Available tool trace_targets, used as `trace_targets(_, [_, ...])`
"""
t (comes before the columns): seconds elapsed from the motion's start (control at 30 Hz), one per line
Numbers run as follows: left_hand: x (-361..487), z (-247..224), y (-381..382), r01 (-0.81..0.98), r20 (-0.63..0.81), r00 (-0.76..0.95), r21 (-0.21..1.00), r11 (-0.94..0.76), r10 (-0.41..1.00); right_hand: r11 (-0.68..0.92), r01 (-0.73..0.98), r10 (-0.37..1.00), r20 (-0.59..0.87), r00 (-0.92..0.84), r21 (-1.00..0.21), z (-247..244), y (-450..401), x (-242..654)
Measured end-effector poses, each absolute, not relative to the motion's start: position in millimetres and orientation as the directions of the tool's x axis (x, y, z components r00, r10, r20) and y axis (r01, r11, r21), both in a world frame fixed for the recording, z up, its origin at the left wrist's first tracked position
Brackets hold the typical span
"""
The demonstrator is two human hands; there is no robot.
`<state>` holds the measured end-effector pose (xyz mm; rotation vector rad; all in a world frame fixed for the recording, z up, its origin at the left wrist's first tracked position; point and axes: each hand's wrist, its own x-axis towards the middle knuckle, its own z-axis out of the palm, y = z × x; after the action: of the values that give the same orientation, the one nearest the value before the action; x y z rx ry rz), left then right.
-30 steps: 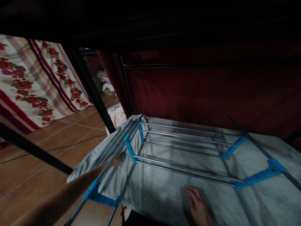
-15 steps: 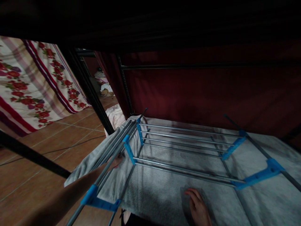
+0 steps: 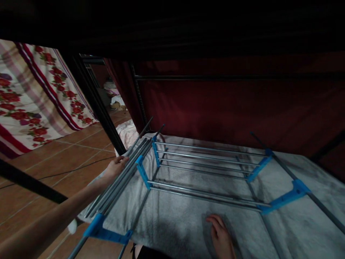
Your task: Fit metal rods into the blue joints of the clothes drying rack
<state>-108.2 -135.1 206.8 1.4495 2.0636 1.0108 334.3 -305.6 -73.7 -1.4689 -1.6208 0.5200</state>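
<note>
Blue-jointed rack (image 3: 205, 157), five blue brackets (image 3: 285, 198) showing, stands over one gray blanket (image 3: 183, 219)! One left hand (image 3: 115, 169) curls against the loose tubes (image 3: 121, 180) alongside, grip unclear; one right hand (image 3: 222, 235), fingers loosely bent, rests on the blanket.

Five blue brackets (image 3: 285, 198) show on the rack (image 3: 205, 192): three at its left, two at its right. Four crossbars (image 3: 210, 149) span the rack's far bracket pair. Two hands appear: one left hand (image 3: 115, 167) left of the rack, one right hand (image 3: 221, 233) before it. Loose rods (image 3: 121, 183) at the rack's left are too bunched to count.
</note>
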Motion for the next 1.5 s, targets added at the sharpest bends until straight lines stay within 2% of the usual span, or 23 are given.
trace_targets(0.17, [-114, 233, -123, 0.618, 0.109, -0.226, 0.784, 0.056, 0.968, 0.214, 0.552, 0.941, 0.322, 0.104, -0.806, -59, -307, 329])
trace_targets(0.43, [-79, 267, -113, 0.754, 0.132, 0.151, 0.626, -0.201, 0.98, 0.217, 0.517, 0.942, 0.317, 0.112, -0.828, -47, -308, 326])
trace_targets(0.6, [-33, 280, -102, 0.75, 0.155, 0.454, 0.465, -0.47, 0.877, 0.2, 0.522, 0.951, 0.292, 0.1, -0.829, -47, -309, 325])
trace_targets(0.73, [21, 289, -94, 0.735, 0.146, 0.609, 0.266, -0.624, 0.78, 0.189, 0.517, 0.952, 0.285, 0.113, -0.835, -49, -309, 325])
trace_targets(0.87, [85, 291, -91, 0.686, 0.112, 0.719, 0.049, -0.726, 0.686, 0.209, 0.492, 0.941, 0.31, 0.133, -0.845, -50, -309, 323])
trace_targets(1.03, [153, 279, -86, 0.617, 0.071, 0.787, -0.078, -0.783, 0.613, 0.193, 0.493, 0.95, 0.288, 0.124, -0.849, -45, -310, 322])
trace_targets(1.23, [176, 237, -94, 0.682, 0.062, 0.732, -0.072, -0.728, 0.679, 0.194, 0.469, 0.963, 0.259, 0.078, -0.862, -45, -311, 323])
trace_targets(1.4, [165, 180, -115, 0.739, 0.098, 0.668, 0.031, -0.673, 0.738, 0.151, 0.491, 0.965, 0.236, 0.115, -0.858, -47, -308, 323])
trace_targets(1.5, [159, 149, -125, 0.752, 0.057, 0.649, 0.103, -0.651, 0.759, 0.156, 0.49, 0.963, 0.243, 0.118, -0.858, -43, -309, 322])
